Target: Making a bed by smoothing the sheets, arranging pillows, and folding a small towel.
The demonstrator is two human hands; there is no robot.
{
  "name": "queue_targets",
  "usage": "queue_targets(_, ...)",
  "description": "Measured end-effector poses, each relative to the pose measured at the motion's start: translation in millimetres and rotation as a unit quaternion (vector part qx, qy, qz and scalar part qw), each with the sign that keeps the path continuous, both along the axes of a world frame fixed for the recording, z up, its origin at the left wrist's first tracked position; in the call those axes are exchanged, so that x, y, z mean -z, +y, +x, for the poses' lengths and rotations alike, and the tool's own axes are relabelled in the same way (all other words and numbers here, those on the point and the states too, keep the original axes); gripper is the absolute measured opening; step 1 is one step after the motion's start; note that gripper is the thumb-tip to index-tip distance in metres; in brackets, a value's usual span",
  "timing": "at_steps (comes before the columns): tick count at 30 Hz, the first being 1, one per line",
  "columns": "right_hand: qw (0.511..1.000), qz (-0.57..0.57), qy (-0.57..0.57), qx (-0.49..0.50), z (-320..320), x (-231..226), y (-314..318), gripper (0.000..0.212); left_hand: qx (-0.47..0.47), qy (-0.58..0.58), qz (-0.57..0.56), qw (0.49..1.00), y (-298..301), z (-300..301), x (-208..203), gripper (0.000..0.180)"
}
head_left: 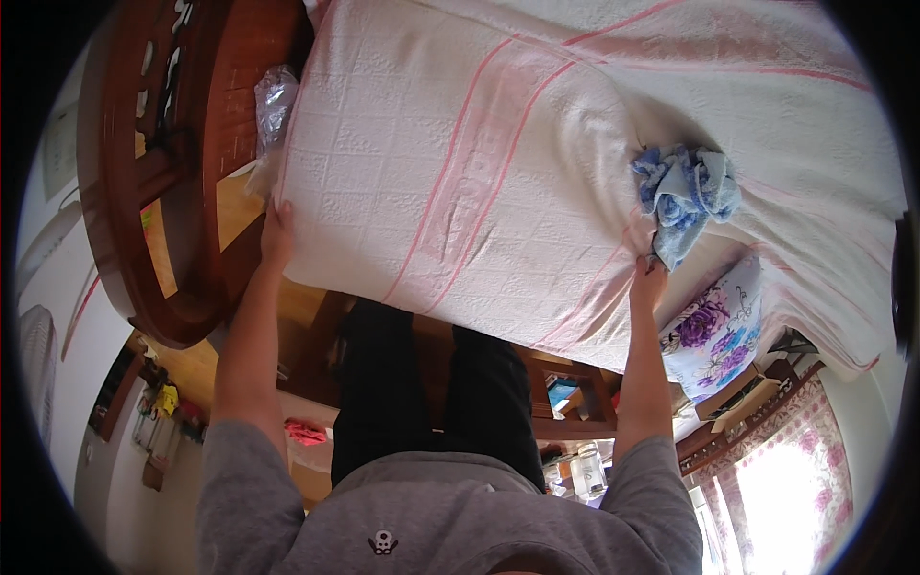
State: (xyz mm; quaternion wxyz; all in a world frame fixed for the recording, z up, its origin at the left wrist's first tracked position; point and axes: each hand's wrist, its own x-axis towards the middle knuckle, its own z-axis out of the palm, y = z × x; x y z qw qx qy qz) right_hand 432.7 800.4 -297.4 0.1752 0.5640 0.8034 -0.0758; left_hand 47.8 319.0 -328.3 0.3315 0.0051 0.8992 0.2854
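A white towel-like cover [374,153] with pink stripes lies over a long padded seat in front of me. My left hand [278,233] is closed at the cover's near left corner, with some fingers hidden at its edge. On the right, my right hand [651,275] is closed on the cover near its front edge, where the fabric bunches into folds. Just beyond that hand a crumpled blue patterned cloth [685,192] rests on the cover, its lower tip close to my fingers; whether they touch it I cannot tell.
A dark wooden armrest [206,192] stands at the left, with a clear plastic bag [275,105] beside the cover. A floral cushion [717,326] leans at the right, near a cardboard box [738,402]. Flowered curtains [834,441] hang at a bright window.
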Motion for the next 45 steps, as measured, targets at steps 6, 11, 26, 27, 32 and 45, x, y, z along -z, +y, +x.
queue_targets(6,0.965,0.107,0.207,-0.116,-45,-10,-82,0.045,-0.050,-0.002,0.046,0.998,-9,-1,6,0.066)
queue_targets(11,0.997,-0.003,0.041,-0.068,-73,-1,-190,0.064,-0.005,0.021,-0.008,1.000,-12,-7,19,0.060)
queue_targets(26,0.933,0.025,0.302,-0.195,-198,-216,-89,0.040,0.089,0.139,0.210,0.964,149,7,-153,0.043)
queue_targets(27,0.901,0.082,0.360,-0.227,-232,-255,-74,0.040,0.096,0.136,0.291,0.942,169,-11,-191,0.039)
queue_targets(32,0.852,0.294,0.351,-0.253,-333,-400,-2,0.055,0.061,0.367,0.408,0.834,258,-151,-346,0.038)
queue_targets(45,0.945,0.238,0.139,-0.174,-396,-435,61,0.087,-0.088,-0.114,0.457,0.878,356,-355,-391,0.050)
